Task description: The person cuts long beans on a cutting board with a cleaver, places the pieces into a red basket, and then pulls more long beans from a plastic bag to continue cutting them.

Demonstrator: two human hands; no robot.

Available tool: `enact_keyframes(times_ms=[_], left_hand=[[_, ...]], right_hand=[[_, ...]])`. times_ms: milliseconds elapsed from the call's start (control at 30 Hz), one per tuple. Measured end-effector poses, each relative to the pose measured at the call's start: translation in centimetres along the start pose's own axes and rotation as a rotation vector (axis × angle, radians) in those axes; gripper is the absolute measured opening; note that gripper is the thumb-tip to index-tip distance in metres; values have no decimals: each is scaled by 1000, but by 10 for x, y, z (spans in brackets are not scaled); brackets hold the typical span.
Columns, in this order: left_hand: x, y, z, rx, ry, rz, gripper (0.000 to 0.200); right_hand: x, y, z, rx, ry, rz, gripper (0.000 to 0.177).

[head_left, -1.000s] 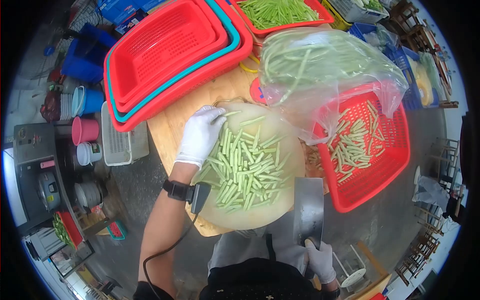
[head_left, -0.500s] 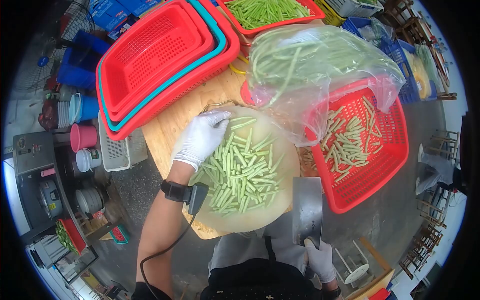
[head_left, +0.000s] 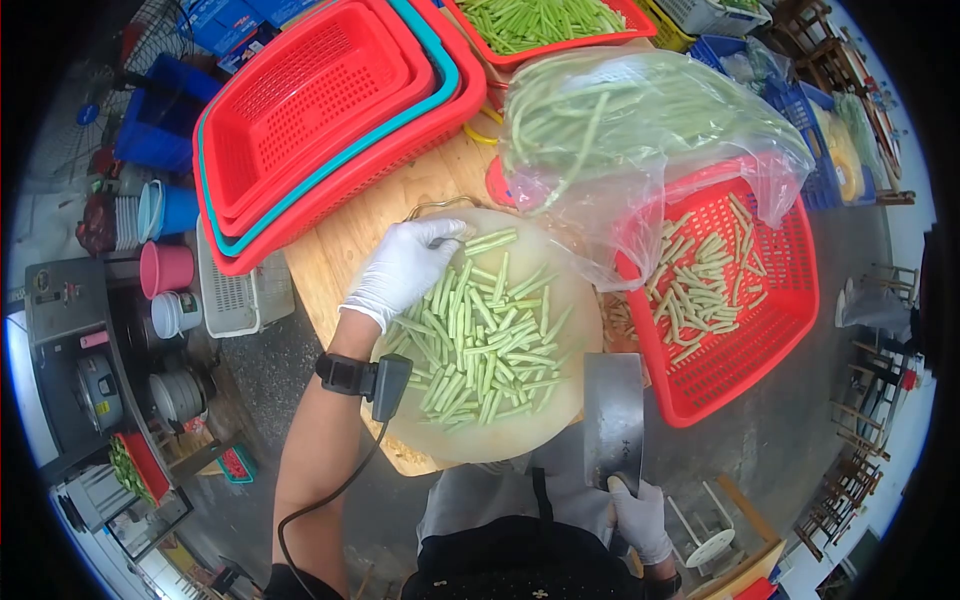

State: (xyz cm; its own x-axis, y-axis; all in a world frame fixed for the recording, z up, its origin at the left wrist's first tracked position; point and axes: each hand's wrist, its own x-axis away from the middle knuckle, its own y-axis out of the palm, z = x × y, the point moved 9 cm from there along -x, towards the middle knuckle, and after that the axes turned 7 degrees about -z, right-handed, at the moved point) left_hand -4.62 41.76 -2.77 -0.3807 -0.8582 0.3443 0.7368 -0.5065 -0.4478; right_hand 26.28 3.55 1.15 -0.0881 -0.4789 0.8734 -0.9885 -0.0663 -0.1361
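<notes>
Cut green bean pieces (head_left: 490, 345) lie heaped on a round pale chopping board (head_left: 545, 435). My left hand (head_left: 405, 268), in a white glove, is over the board's upper left. Its fingers are bent and a little apart, with the tips beside a few bean pieces (head_left: 491, 241) at the top of the heap. My gloved right hand (head_left: 641, 520) is wrapped around the handle of a cleaver (head_left: 614, 415). The blade is held off the board's lower right edge, away from the beans.
Right of the board stands a red basket (head_left: 770, 310) with paler bean pieces. A clear plastic bag (head_left: 650, 120) of long beans is behind it. Nested baskets (head_left: 330, 130) stand at the upper left, and another red basket (head_left: 540, 25) of cut green stalks is at the back.
My left hand has drawn slightly left, away from the topmost bean pieces. The view has shifted a little. My right hand and the cleaver have hardly moved.
</notes>
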Motion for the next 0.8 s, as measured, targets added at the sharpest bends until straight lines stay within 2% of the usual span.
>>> enact_keyframes(times_ms=[167,233,433,800], left_hand=[[0,2,3,21,-42,-31,25],[-2,0,19,-146,38,10,26],[-9,10,52,-325,153,45,27],[-17,9,25,-102,-12,9,27]], right_hand=[[-1,0,7,-38,23,-5,28],[-1,-1,12,-41,26,-3,28],[1,0,10,-73,49,12,27],[1,-4,13,-18,38,14,29]])
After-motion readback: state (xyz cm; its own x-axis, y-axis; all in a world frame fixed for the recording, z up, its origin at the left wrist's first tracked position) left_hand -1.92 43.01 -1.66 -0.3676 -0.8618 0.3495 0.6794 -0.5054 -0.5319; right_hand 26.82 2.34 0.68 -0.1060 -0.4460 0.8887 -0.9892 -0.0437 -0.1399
